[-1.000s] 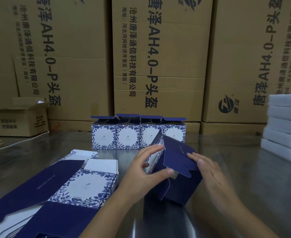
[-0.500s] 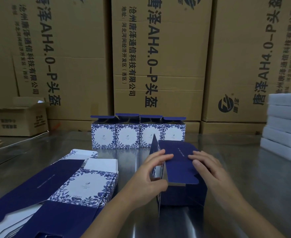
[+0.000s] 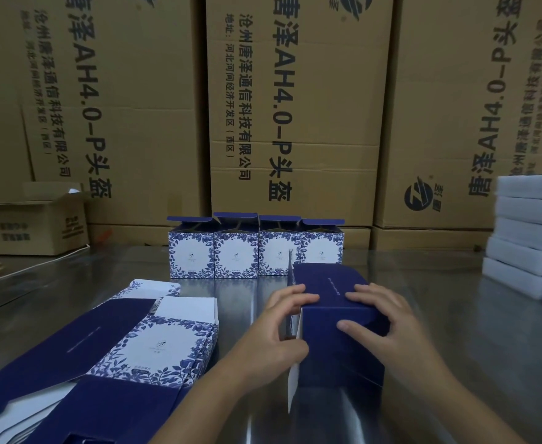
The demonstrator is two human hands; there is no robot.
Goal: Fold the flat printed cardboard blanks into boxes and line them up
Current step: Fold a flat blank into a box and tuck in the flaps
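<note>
Head camera shows tall brown cardboard cartons with black writing (image 3: 295, 107) like a wall at the back. In front is a shiny grey metal table (image 3: 471, 331). A stack of flat white packs (image 3: 532, 232) sits at its right edge. On the left lies a pile of flat blue-and-white flowery cardboard blanks (image 3: 157, 347), so plenty is left to fold. Far left, a small brown cardboard box (image 3: 36, 225) has its flaps open; I cannot tell what is in it. Four folded blue-and-white flowery boxes (image 3: 256, 251) stand touching in a row, lids up. I cannot see inside them. A dark blue cardboard box (image 3: 336, 347) sits just in front of the row's right end, with one white flap sticking out on its left. The left hand (image 3: 272, 325) curls its fingers over the top left edge. The right hand (image 3: 388, 322) wraps over the top right, thumb pressing the front. I think this box is nearly shaped and should join the row next.
</note>
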